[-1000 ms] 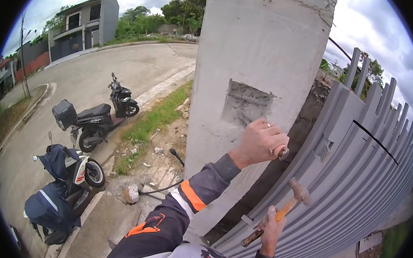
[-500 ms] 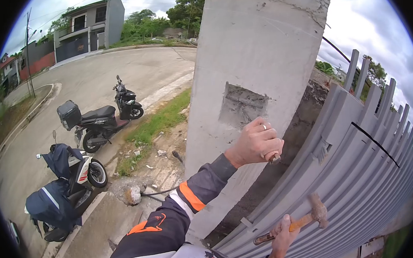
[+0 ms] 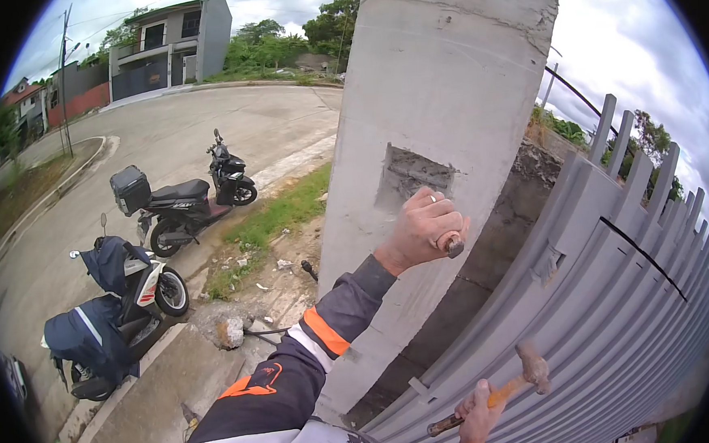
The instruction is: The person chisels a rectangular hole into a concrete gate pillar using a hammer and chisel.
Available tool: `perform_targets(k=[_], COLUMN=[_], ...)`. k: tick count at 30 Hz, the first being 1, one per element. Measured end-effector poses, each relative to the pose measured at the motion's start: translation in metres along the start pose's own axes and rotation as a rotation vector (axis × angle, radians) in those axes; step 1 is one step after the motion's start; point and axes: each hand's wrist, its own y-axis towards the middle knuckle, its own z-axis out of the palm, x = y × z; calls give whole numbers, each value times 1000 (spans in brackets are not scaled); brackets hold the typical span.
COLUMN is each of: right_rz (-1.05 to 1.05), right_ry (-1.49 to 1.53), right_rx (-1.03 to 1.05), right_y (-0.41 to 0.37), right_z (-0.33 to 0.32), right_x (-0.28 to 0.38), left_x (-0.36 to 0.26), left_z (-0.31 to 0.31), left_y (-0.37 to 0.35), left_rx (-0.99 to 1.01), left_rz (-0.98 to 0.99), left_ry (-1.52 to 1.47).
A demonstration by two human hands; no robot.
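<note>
My left hand (image 3: 428,231) is closed around a short tool, perhaps a chisel (image 3: 453,245), whose blunt end sticks out of the fist; its other end is hidden. The fist is at the lower edge of a rough rectangular recess (image 3: 418,173) cut into the grey concrete pillar (image 3: 451,69). Lower right, my right hand (image 3: 482,415) grips the orange and dark handle of a hammer (image 3: 534,369). The hammer head is slightly blurred and stands apart from the left fist, in front of the grey metal fence.
A slatted grey metal fence (image 3: 539,316) curves along the right. Two parked motorcycles, one black (image 3: 183,201) and one partly covered (image 3: 106,334), stand at the left beside the road (image 3: 162,124). Rubble and a cable lie near the pillar's foot. Houses stand beyond.
My left fist has shifted slightly left, and the tool's end shows more clearly. The hammer and my right hand have moved a little down and left. The view has shifted slightly.
</note>
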Motion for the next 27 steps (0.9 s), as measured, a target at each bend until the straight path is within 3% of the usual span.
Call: perform_targets(k=[5, 11, 17, 20, 23, 26, 27], right_rz=[50, 83, 6, -92, -363, -773, -840], right_ry=[-36, -77, -95, -142, -92, 206, 231], right_rx=[51, 68, 135, 155, 126, 196, 130], right_y=[-3, 0, -5, -3, -11, -25, -18], right_z=[16, 55, 74, 82, 98, 125, 139], right_x=[-3, 15, 18, 30, 68, 109, 105], left_x=[-11, -38, -7, 1, 4, 6, 7], left_z=[3, 14, 10, 8, 2, -2, -3], left_y=[-5, -7, 5, 2, 3, 2, 0], left_rx=[-94, -33, -142, -136, -131, -128, -123], left_rz=[-181, -63, -80, -81, -71, -50, -44], left_ry=[14, -15, -97, -120, -163, -192, -197])
